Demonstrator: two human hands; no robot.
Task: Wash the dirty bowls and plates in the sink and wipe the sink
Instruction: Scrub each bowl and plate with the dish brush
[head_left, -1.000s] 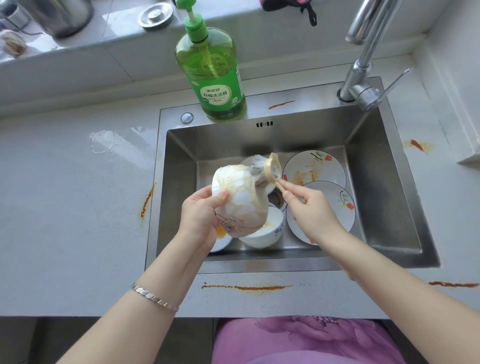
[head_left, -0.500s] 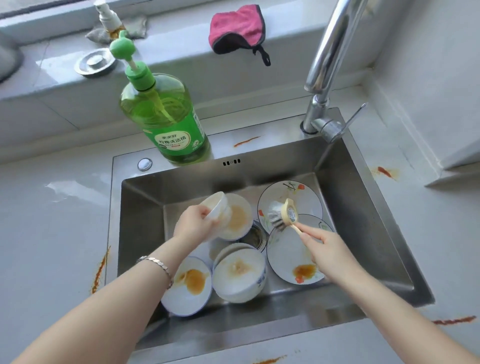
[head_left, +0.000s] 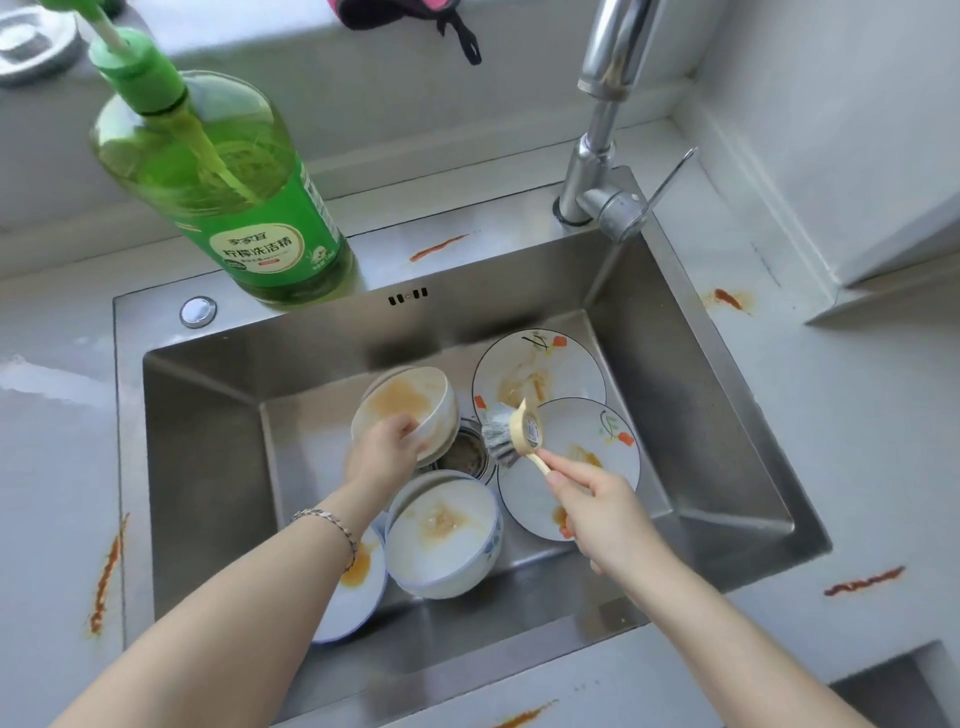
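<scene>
My left hand (head_left: 382, 452) grips the rim of a white bowl (head_left: 410, 402) smeared with orange sauce, low in the steel sink (head_left: 208, 431) over another bowl. My right hand (head_left: 597, 506) holds the wooden handle of a dish brush (head_left: 514, 434) whose bristles point left toward that bowl. Under the brush lie two sauce-stained plates (head_left: 540, 369), (head_left: 582, 441) with flower prints. A dirty bowl (head_left: 441, 530) sits at the sink's front, and a stained dish (head_left: 358, 582) lies partly under my left forearm.
A green dish soap bottle (head_left: 228, 187) stands on the sink's back left ledge. The chrome faucet (head_left: 602, 145) rises at the back right. A pink cloth (head_left: 405, 13) lies on the windowsill. Orange sauce streaks mark the white counter (head_left: 52, 467) around the sink.
My left hand lowered the bowl into the sink and tipped it so its stained inside faces up. My right hand stayed over the plates with the brush. The view moved closer.
</scene>
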